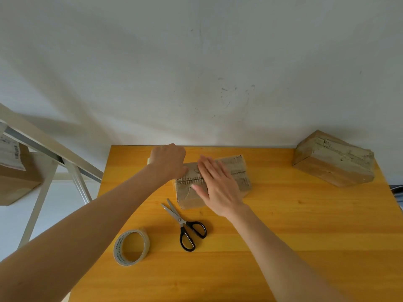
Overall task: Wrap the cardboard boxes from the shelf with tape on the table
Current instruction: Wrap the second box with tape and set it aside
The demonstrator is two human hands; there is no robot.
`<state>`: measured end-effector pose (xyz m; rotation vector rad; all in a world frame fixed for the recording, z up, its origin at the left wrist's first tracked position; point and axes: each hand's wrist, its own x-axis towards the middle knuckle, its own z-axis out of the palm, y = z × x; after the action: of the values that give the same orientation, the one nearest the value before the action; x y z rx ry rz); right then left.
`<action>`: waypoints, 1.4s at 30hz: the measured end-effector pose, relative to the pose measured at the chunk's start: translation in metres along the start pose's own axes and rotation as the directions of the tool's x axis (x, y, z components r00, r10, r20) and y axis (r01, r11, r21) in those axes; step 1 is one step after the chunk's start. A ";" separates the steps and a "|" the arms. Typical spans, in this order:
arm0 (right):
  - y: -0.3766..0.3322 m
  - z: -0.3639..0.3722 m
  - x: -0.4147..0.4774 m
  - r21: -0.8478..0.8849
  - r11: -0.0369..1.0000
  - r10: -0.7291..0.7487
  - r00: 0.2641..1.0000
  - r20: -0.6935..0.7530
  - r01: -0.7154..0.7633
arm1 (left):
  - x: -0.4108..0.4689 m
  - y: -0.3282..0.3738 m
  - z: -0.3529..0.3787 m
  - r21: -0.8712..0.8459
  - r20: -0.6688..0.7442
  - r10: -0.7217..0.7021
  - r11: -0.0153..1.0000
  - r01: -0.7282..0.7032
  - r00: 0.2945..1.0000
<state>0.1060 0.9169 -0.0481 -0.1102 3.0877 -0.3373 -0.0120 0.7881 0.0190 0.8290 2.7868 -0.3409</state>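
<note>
- Left of your left forearm a pale shelf frame leans into view. A brown carton with a printed label sits on it, well apart from both hands.
- A plain white wall, scuffed in places, rises beyond your hands. A yellow wooden table runs under both arms and meets that wall.
- Your left hand is knuckles-up with the fingers curled under, at the far left end of the cardboard box. You cannot tell from here whether it pinches anything.
- The box lies on the table under and between your two hands, close to the wall.
- Your right hand lies flat on the box's top, fingers straight and slightly spread, covering the middle of the seam.
- The box's long axis runs left to right across you, from your left hand past your right. Its right end is turned slightly away from you, and the rough, torn seam on top follows the same line.
- A roll of clear tape lies on the table below your left forearm, between your two arms.
- Black-handled scissors lie just right of the roll, near your right wrist. The blades are a little apart and point toward the box.
- Well to the right of your right hand, a second cardboard box stands at the wall, one corner turned toward you.
</note>
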 end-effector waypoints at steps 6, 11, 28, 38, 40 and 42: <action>-0.002 0.011 -0.002 -0.045 0.999 0.018 0.996 0.089 -0.014 | 0.002 0.000 0.000 -0.003 0.007 0.004 1.000 -0.004 1.000; 0.000 0.010 -0.003 -0.039 0.999 0.019 0.993 0.118 -0.015 | 0.004 0.001 0.001 0.000 0.007 0.018 1.000 -0.018 1.000; -0.008 0.002 -0.017 0.110 0.994 0.033 0.996 -0.086 -0.023 | 0.008 -0.014 -0.021 -0.399 0.139 0.042 0.917 0.017 0.989; -0.045 0.076 -0.088 0.031 1.000 -0.005 0.999 0.037 0.004 | 0.008 -0.016 -0.026 -0.386 0.131 0.099 0.922 -0.041 0.986; -0.047 0.084 -0.089 0.004 0.998 0.063 0.990 0.125 -0.064 | 0.008 -0.016 -0.025 -0.390 0.130 0.116 0.919 -0.056 0.985; -0.052 0.090 -0.087 -0.027 0.993 0.115 0.981 0.155 -0.112 | 0.009 -0.016 -0.024 -0.388 0.136 0.131 0.919 -0.069 0.982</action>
<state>0.2003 0.8536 -0.1227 0.0374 2.9270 -0.2814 -0.0313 0.7862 0.0422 0.8029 2.5272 0.1477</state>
